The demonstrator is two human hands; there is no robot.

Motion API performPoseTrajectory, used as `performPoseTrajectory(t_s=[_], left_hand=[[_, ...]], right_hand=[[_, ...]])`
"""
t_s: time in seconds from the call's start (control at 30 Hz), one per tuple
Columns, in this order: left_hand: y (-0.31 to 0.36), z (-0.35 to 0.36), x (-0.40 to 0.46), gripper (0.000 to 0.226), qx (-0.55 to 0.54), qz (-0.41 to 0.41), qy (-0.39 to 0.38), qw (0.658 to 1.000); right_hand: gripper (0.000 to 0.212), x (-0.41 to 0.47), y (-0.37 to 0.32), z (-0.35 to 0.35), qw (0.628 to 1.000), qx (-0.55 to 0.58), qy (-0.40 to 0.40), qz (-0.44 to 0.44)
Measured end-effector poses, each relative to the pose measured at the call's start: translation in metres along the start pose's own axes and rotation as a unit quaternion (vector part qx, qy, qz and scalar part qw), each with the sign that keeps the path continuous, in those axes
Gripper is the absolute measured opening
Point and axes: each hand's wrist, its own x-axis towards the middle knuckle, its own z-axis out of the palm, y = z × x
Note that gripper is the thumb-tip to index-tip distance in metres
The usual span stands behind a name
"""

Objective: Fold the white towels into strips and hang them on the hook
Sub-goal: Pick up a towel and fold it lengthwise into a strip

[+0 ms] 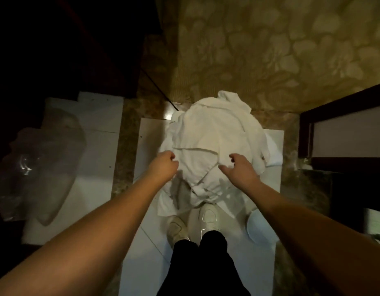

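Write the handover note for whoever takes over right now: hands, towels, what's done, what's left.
Left hand: fingers curled at the left edge of the white towel pile; grip not clear.
Right hand: open, fingers spread just over the pile's right side.
Towels lie crumpled in a heap on the white floor tile, in front of the shoes.
Done: nothing folded. Left: fold every towel into strips and hang them; no hook in view.

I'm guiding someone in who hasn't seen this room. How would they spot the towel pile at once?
Start from the patterned beige wall ahead and drop to the white floor tiles at its foot. The white towels lie there in one crumpled heap, just beyond the person's pale shoes. Unlike the clear plastic bag off to the left, the heap is opaque cloth.
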Motion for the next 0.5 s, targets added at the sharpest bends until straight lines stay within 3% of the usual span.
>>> performPoseTrajectory(t_s=[0.2,0.33,0.43,0.5], left_hand=[[0.015,0.043,0.085,0.052,0.091,0.073,0.052,0.992],[0.031,0.067,0.106,0.041,0.186,0.147,0.058,0.97],[0.028,0.074,0.102,0.034,0.146,0.136,0.092,0.976],[0.029,0.068,0.088,0.036,0.088,0.119,0.101,0.984]], right_hand=[[0.074,0.07,0.0,0.035,0.999,-0.012,0.03,-0.039],[0.045,0.089,0.011,0.045,0.995,-0.034,0.049,-0.08],[0.025,0.088,0.017,0.041,0.989,-0.067,0.062,-0.114],[0.024,0.08,0.01,0.033,0.991,-0.059,0.043,-0.116]])
